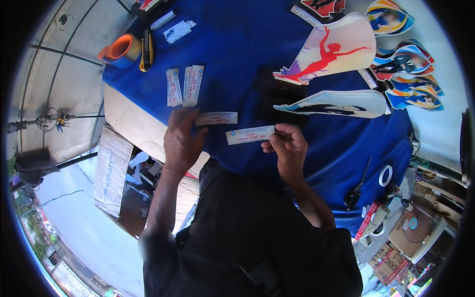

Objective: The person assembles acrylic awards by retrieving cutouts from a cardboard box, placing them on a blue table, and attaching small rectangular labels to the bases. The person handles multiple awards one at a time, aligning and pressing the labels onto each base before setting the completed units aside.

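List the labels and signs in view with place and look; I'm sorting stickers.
Label strip: white rectangle, in right hand fingers.
Second strip: white, at left hand fingertips.
Two strips: white, upright on blue cloth.
Cardboard sign: brown, below table's left edge.

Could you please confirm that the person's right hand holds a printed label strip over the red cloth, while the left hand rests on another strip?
Not quite: the head view shows the cloth is blue. Otherwise correct: the right hand holds a label strip, the left hand touches another strip.
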`<state>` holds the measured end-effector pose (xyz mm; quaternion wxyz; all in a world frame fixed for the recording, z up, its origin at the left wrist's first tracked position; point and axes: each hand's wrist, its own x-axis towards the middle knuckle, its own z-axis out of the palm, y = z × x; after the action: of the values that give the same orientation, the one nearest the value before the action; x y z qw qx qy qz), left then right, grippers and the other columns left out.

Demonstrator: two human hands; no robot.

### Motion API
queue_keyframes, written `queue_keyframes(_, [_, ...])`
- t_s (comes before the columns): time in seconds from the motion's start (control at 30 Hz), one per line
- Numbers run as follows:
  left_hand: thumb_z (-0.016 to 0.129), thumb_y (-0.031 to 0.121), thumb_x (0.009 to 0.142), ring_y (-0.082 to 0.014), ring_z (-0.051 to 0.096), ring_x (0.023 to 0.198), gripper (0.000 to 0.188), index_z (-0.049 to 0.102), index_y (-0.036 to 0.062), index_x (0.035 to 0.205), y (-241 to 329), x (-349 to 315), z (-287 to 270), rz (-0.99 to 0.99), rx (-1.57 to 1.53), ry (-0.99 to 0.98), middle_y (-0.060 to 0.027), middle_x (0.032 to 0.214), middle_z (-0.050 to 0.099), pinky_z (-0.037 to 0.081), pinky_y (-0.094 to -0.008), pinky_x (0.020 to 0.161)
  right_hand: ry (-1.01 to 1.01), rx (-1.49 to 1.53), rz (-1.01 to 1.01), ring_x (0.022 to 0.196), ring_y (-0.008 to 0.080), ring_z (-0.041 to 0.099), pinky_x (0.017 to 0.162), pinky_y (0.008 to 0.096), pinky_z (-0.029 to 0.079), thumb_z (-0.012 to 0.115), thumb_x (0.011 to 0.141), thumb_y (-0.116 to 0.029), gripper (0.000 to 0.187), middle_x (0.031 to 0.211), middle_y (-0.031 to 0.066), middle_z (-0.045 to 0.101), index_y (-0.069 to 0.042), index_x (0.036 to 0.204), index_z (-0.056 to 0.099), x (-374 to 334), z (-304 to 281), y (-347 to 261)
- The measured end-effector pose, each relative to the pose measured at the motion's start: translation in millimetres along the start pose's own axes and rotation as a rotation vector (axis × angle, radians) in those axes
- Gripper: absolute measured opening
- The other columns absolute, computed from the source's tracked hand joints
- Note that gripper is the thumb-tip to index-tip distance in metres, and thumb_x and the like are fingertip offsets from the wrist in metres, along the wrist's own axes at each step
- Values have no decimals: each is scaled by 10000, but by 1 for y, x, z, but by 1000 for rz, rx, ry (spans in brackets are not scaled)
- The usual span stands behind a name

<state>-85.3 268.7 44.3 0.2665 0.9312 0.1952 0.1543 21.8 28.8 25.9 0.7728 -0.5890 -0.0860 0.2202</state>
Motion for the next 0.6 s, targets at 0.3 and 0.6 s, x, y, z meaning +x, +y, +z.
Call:
queue_keyframes(0.3, [698, 59, 943, -236, 714, 998, 243, 700, -7, 1176, 72, 0, 8, 99, -586, -345, -159, 1137, 711, 558, -324, 719, -135, -43, 92, 829, 138, 692, 725, 259, 574, 600, 996, 6, 137, 991, 122, 696, 36, 1130, 596, -19, -11, -10])
queue_keyframes(0.6, [701, 43, 931, -177, 736, 825, 233, 704, -32, 1152, 103, 1, 35, 43, -638, -385, -164, 916, 755, 548, -294, 677, -59, -434, -279, 831, 159, 664, 722, 302, 553, 613, 907, 118, 219, 1023, 107, 656, 23, 1103, 638, -21, -15, -14])
